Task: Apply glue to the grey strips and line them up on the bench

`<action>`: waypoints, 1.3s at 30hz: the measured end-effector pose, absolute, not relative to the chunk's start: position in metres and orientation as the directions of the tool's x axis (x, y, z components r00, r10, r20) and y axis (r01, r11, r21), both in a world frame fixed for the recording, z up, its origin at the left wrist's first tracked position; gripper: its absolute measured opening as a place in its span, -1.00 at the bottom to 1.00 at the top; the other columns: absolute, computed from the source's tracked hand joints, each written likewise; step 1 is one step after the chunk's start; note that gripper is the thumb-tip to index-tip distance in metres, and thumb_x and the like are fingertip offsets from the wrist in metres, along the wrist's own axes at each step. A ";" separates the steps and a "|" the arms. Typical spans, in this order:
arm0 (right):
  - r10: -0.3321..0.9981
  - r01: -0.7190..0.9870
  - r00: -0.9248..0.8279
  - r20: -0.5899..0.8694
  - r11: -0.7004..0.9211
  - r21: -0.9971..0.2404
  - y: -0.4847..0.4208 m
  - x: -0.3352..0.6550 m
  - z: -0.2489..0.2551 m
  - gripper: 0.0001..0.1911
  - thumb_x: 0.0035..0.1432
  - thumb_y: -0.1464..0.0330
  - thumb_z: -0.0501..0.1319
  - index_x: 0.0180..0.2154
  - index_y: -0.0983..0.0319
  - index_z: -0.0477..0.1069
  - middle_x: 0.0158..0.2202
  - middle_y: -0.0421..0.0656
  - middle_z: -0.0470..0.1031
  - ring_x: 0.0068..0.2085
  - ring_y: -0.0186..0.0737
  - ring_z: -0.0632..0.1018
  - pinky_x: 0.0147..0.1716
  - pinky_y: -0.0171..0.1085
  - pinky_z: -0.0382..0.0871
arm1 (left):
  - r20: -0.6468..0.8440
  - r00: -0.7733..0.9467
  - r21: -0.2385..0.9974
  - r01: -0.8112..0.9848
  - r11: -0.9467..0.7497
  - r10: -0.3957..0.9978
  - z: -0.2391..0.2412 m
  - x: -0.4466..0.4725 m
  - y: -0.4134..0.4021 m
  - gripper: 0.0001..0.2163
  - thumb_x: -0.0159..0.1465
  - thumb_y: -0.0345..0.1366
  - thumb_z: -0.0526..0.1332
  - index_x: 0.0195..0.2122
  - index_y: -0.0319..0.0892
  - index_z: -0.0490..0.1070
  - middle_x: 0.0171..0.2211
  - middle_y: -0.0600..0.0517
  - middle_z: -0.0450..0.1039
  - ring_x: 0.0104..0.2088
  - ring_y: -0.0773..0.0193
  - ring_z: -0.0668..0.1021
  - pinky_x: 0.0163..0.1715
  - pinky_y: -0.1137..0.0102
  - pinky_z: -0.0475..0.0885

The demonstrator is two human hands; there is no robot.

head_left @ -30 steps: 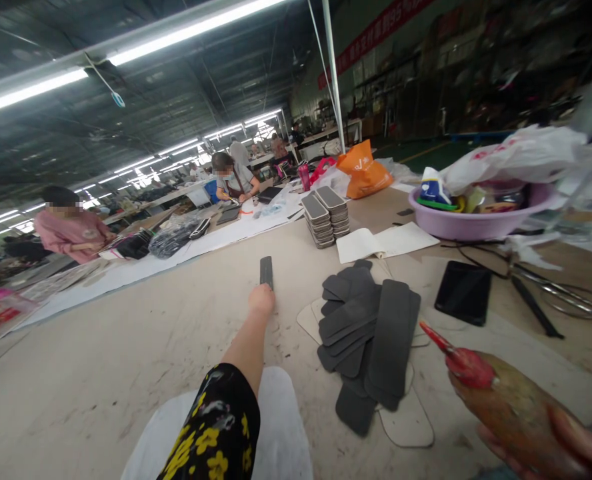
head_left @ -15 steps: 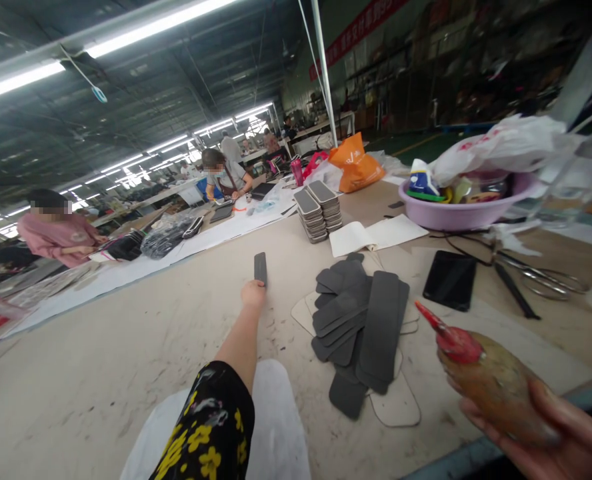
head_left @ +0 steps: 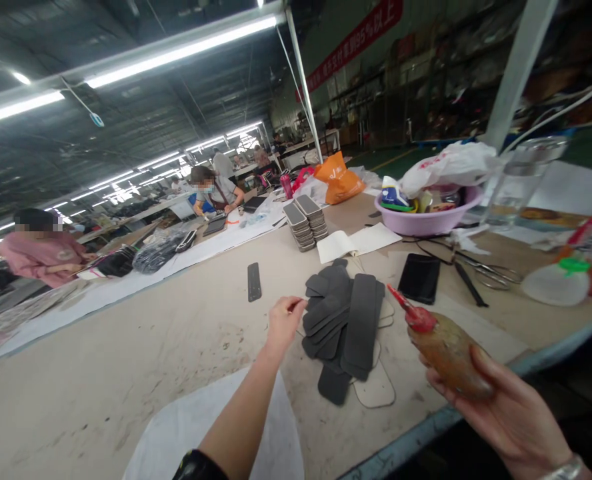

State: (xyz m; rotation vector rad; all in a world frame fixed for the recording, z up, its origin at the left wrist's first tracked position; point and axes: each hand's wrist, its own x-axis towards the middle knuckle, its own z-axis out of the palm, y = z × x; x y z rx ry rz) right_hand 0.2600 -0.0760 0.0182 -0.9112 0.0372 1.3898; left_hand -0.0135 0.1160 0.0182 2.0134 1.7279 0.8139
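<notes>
My left hand (head_left: 283,321) hovers over the table just left of a pile of dark grey flat pieces (head_left: 343,319), fingers loosely curled with nothing seen in them. A single dark grey strip (head_left: 254,281) lies on the table beyond that hand, apart from it. My right hand (head_left: 506,415) holds a stained brown squeeze bottle with a red nozzle (head_left: 441,343) at the near table edge, nozzle pointing toward the pile. Pale cut-out pieces (head_left: 375,389) lie under the pile.
A white cloth (head_left: 186,433) lies near me. Beyond the pile are a black phone (head_left: 419,278), scissors (head_left: 486,272), an open notebook (head_left: 357,243), stacked grey pieces (head_left: 305,223), a purple basin (head_left: 429,220) and an orange bag (head_left: 337,179). Other people work at tables on the left.
My left hand let go of the single dark strip, which now lies on the table, and drew back toward the pile. The bottle in my right hand moved left.
</notes>
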 end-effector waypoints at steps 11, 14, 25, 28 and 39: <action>0.899 -0.861 0.213 -0.382 -0.012 -0.508 -0.086 0.265 0.023 -0.47 -0.15 0.35 0.38 -0.07 0.11 0.36 -0.09 -0.16 0.45 -0.21 -0.13 0.51 -0.32 -0.21 0.51 | 0.027 0.269 0.375 0.890 -0.259 0.963 0.000 0.065 0.044 -0.74 0.06 -0.11 0.30 -0.27 -0.12 0.48 -0.25 -0.04 0.43 -0.24 0.16 0.47 -0.30 0.36 0.33; 0.911 -0.861 0.225 -0.346 0.020 -0.507 -0.088 0.270 0.020 -0.52 -0.10 0.35 0.35 -0.07 0.11 0.36 -0.10 -0.19 0.45 -0.21 -0.16 0.51 -0.30 -0.21 0.51 | 0.043 0.245 0.400 0.884 -0.242 0.968 -0.003 0.067 0.046 -0.83 0.09 -0.18 0.29 -0.33 -0.11 0.48 -0.28 0.01 0.44 -0.26 0.21 0.47 -0.31 0.39 0.30; 0.924 -0.857 0.227 -0.308 0.040 -0.514 -0.089 0.273 0.022 -0.58 -0.09 0.34 0.36 -0.12 0.10 0.38 -0.15 -0.22 0.47 -0.23 -0.19 0.51 -0.32 -0.24 0.48 | 0.157 0.335 0.249 0.897 -0.365 0.929 -0.001 0.064 0.041 -0.84 0.20 -0.21 0.21 -0.46 -0.15 0.46 -0.38 0.02 0.43 -0.36 0.30 0.46 -0.42 0.44 0.22; 0.921 -0.855 0.236 -0.309 0.046 -0.516 -0.089 0.273 0.020 -0.55 -0.11 0.32 0.38 -0.12 0.10 0.37 -0.16 -0.22 0.47 -0.24 -0.18 0.51 -0.33 -0.25 0.48 | 0.182 0.362 0.199 0.897 -0.395 0.914 0.004 0.062 0.038 -0.82 0.21 -0.21 0.19 -0.47 -0.16 0.45 -0.39 0.03 0.41 -0.37 0.31 0.46 -0.43 0.45 0.21; 0.914 -0.857 0.246 -0.322 0.049 -0.514 -0.088 0.269 0.016 -0.49 -0.19 0.33 0.41 -0.12 0.12 0.38 -0.16 -0.17 0.46 -0.25 -0.15 0.50 -0.36 -0.22 0.49 | 0.306 0.346 0.507 0.729 -0.459 0.887 0.027 0.049 0.043 -0.83 0.15 -0.28 0.23 -0.55 -0.21 0.35 -0.51 0.10 0.33 -0.46 0.38 0.37 -0.43 0.47 0.19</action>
